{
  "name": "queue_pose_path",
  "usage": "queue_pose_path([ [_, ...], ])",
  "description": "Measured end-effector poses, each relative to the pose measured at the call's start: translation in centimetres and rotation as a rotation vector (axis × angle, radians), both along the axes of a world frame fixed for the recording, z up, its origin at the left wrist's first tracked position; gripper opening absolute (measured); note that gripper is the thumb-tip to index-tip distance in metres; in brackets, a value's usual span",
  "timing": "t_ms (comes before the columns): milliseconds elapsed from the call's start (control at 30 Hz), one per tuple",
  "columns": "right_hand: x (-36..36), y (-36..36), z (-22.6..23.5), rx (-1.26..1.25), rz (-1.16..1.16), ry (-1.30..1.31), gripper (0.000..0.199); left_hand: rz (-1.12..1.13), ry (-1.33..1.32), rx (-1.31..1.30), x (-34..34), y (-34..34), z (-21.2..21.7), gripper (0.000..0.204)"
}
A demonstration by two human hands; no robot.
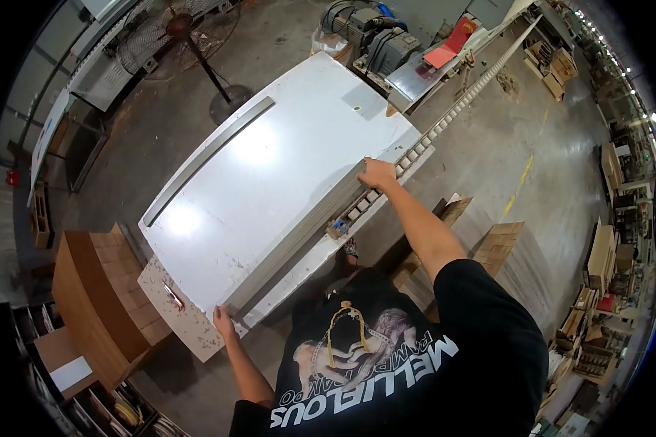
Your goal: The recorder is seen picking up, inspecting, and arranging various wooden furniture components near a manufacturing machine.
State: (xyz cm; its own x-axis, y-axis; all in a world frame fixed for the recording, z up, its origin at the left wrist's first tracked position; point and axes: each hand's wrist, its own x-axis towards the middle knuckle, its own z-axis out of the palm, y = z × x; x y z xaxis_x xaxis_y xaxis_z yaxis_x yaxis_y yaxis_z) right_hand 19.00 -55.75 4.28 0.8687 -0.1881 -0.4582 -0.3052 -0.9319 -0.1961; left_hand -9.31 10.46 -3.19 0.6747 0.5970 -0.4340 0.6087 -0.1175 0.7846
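Note:
A bundle of long grey strips (299, 237) lies along the near edge of a white tabletop (284, 167). At its lower left end, my left hand (224, 320) is closed on it. My right hand (377, 175) grips the far right end, fingers bent over the top. The strips look thin and laid side by side; how many there are I cannot tell. A single grey strip (208, 162) rests alone near the tabletop's far left edge.
Beside my right hand, a roller track (452, 116) runs off to the upper right. A speckled board (186, 309) carrying a red-handled tool (173, 297) adjoins the lower left corner. Brown cartons (116, 298), a pedestal fan (197, 54) and motors (390, 52) stand around.

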Motion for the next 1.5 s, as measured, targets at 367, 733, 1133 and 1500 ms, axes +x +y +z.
queue_pose_path([
  [367, 0.1, 0.6, -0.7, -0.03, -0.073, -0.027, 0.058, 0.024, 0.07, 0.034, -0.7, 2.3, -2.0, 0.053],
  [733, -0.3, 0.7, 0.0, -0.006, 0.009, -0.032, 0.047, 0.082, -0.018, 0.097, -0.9, 0.6, -1.3, 0.045],
  [1133, -0.3, 0.6, 0.1, 0.017, -0.019, -0.07, 0.041, 0.05, -0.078, 0.077, -0.4, 0.1, -1.6, 0.042],
  [1500, -1.0, 0.3, -1.0, 0.013, -0.02, -0.074, 0.044, 0.055, -0.034, 0.1, -0.6, -0.8, -0.8, 0.039],
])
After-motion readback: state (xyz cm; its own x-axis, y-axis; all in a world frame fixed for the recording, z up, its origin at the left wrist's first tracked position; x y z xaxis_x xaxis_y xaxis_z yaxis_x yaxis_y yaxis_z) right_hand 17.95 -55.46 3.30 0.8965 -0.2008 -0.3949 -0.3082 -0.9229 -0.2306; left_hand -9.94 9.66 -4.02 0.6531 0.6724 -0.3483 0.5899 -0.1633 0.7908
